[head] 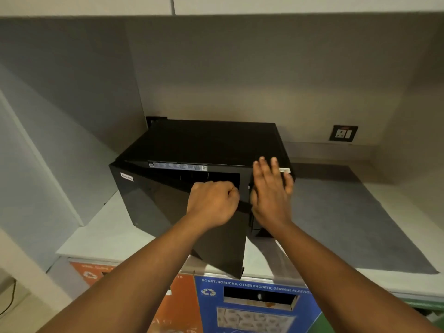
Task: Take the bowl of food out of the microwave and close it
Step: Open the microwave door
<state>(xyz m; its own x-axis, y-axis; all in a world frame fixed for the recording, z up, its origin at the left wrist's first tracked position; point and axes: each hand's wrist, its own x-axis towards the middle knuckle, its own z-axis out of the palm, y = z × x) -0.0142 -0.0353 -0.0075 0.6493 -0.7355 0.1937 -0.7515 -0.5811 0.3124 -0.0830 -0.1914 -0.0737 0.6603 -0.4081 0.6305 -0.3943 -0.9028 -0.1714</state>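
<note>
Two bare forearms entering from the lower edge, no sleeves in view, no watch, ring or glove visible, left hand (211,203) bare with knuckles and finger folds showing, right hand (271,191) bare, nails short, fingers unadorned

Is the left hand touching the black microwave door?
Touching. The head view shows the left hand curled around the top edge of the open black microwave door.

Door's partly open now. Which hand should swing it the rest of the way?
Left, probably. The left hand is closed on the free edge of the microwave door, which stands ajar. The right hand is open and flat against the microwave's control side, seemingly bracing it. The bowl is not visible.
</note>
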